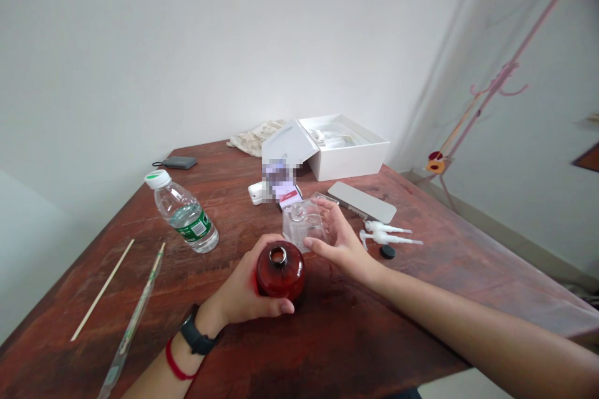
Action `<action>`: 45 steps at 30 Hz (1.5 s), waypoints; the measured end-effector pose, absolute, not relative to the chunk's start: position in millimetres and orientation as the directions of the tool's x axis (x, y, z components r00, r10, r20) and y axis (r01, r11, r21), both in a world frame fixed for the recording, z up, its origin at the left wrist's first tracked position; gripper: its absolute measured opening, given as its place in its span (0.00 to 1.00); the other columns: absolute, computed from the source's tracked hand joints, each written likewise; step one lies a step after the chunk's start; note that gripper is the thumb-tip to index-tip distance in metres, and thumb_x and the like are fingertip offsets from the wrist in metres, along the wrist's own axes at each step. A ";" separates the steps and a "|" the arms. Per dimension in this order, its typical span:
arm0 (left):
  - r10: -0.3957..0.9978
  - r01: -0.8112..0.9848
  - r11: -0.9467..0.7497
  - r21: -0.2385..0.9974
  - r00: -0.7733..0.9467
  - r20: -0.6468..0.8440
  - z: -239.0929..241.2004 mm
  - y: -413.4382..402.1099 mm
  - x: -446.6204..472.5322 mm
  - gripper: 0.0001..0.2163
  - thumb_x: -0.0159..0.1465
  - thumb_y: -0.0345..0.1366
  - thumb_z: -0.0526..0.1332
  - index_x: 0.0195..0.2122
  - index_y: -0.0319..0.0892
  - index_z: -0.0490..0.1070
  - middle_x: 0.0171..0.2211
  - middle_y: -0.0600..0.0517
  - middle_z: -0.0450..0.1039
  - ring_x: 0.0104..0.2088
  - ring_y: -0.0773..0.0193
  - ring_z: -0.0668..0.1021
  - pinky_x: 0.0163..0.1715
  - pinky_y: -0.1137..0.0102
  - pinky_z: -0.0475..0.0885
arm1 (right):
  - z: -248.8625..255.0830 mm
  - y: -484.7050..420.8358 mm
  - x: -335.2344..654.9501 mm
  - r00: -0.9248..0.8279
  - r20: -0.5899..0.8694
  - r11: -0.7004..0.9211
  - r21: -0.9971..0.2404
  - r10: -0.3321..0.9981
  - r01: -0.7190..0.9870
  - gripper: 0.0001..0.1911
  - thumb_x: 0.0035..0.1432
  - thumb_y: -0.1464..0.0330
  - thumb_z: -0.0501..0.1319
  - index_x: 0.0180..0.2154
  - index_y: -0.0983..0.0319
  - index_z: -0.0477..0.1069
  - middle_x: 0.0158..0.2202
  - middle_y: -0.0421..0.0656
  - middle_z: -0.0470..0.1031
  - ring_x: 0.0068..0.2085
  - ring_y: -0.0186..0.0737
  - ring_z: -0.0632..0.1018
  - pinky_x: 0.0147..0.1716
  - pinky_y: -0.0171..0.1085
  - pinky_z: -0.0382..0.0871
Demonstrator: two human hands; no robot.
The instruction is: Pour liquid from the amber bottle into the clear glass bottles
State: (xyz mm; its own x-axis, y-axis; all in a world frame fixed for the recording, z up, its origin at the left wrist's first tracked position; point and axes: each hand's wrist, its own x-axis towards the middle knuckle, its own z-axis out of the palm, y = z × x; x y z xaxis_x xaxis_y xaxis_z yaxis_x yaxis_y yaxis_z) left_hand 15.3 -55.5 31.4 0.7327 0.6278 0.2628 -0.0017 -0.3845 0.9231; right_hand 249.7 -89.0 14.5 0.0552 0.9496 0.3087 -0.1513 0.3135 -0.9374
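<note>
We are clasping a round, glossy red bottle [281, 282] in our left hand [243, 283] and curving our half-open right hand [349, 250] about a transparent, boxy container [296, 225], grip uncertain.

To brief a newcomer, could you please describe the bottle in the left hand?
At the wooden table, find the left hand with the black wristband. It holds a squat, uncapped bottle; unlike the clear container at the right hand, it's round and red.
</note>
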 end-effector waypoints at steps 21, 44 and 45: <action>0.580 -0.027 -0.377 0.926 0.773 0.259 31.5 -55.3 13.8 0.42 0.55 0.63 0.76 0.62 0.44 0.66 0.57 0.42 0.76 0.57 0.44 0.79 0.61 0.54 0.71 | 29.7 -103.0 246.2 0.133 0.436 0.448 -0.890 0.890 -0.087 0.37 0.56 0.62 0.78 0.59 0.48 0.59 0.59 0.47 0.71 0.57 0.51 0.78 0.54 0.52 0.77; 0.579 -0.028 -0.387 0.921 0.771 0.267 30.6 -54.0 14.6 0.39 0.54 0.64 0.76 0.57 0.43 0.70 0.54 0.43 0.77 0.52 0.47 0.79 0.56 0.59 0.72 | 19.7 -95.9 249.6 0.064 0.431 0.433 -0.902 0.900 -0.006 0.38 0.60 0.59 0.75 0.60 0.49 0.54 0.59 0.50 0.69 0.59 0.53 0.76 0.60 0.57 0.71; 0.578 -0.028 -0.387 0.922 0.771 0.266 30.4 -53.8 14.5 0.39 0.54 0.64 0.76 0.57 0.43 0.70 0.53 0.44 0.77 0.52 0.48 0.79 0.56 0.59 0.72 | 19.3 -95.6 249.8 0.062 0.427 0.428 -0.904 0.902 -0.005 0.38 0.60 0.59 0.75 0.60 0.50 0.54 0.59 0.50 0.70 0.60 0.54 0.76 0.60 0.57 0.71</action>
